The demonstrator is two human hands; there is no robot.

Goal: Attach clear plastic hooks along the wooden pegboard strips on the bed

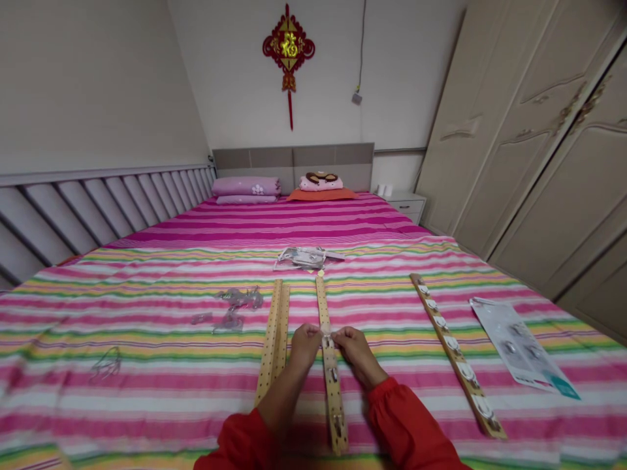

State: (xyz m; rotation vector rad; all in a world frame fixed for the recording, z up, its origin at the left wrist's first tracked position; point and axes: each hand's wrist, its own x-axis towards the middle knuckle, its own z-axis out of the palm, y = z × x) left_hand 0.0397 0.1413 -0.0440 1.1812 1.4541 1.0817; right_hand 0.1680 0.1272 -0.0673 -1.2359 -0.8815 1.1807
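In the head view, my left hand [306, 343] and my right hand [356, 349] meet over a narrow light wooden strip with holes [330, 397]. The fingertips of each hand are pinched at a small shiny piece [326, 337] on the strip; its exact shape is too small to tell. Nearer to me on the same strip sit metal hooks [337, 424]. Just left of my left hand lie two more perforated wooden strips [272, 333], side by side.
To the right lie a wooden board [453, 358] with several white-backed metal hooks and a flat clear package [522, 346]. Crumpled clear wrappers [238, 305] and a thin loop of cord [106, 363] are at left. A plastic bag of parts [304, 257] lies beyond the strips on the striped bedspread [161, 385].
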